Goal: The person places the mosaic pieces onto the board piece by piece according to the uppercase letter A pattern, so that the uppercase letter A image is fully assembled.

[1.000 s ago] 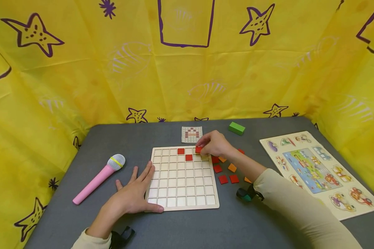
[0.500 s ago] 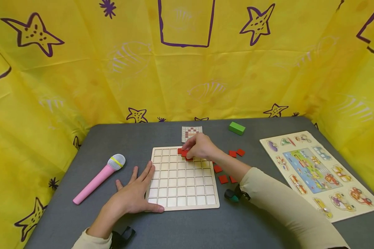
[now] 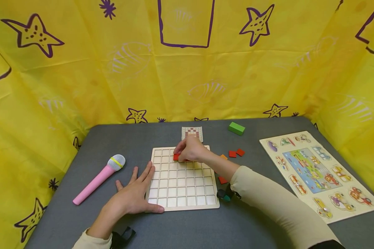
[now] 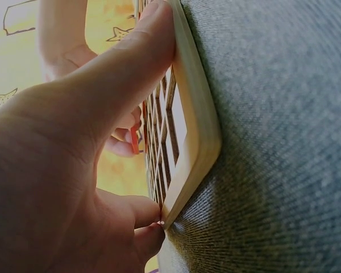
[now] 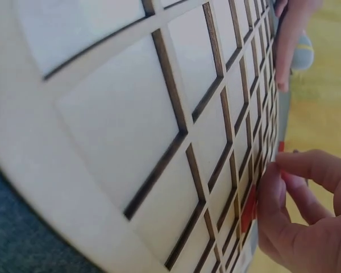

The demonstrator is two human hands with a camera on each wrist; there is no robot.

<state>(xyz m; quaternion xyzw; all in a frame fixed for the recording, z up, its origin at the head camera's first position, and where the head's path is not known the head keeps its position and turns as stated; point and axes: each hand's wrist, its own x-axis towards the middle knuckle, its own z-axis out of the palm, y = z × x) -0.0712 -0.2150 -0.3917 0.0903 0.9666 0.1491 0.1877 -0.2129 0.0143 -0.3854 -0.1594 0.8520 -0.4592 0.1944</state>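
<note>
A pale wooden grid board [image 3: 182, 209] lies on the grey table. My left hand [image 3: 134, 193] rests on its left side with spread fingers, the thumb [image 4: 139, 48] lying on the near edge. My right hand [image 3: 191, 149] is over the far rows and pinches a red square tile [image 3: 176, 157] between thumb and fingers, near the second row. The left wrist view shows this tile [image 4: 134, 140] tilted at the fingertips. Another red tile [image 5: 248, 210] lies in the grid beside the right hand. The hand hides most of the far rows in the head view.
Loose red tiles [image 3: 232, 154] and an orange tile [image 3: 223, 157] lie right of the board. Behind it are a small pattern card [image 3: 191, 130] and a green block [image 3: 237, 128]. A pink toy microphone [image 3: 95, 183] lies left, a picture puzzle board [image 3: 318, 173] right.
My right hand has carried the red tile leftward from the far right of the grid, then slightly nearer, to the second row. The left hand has stayed in place.
</note>
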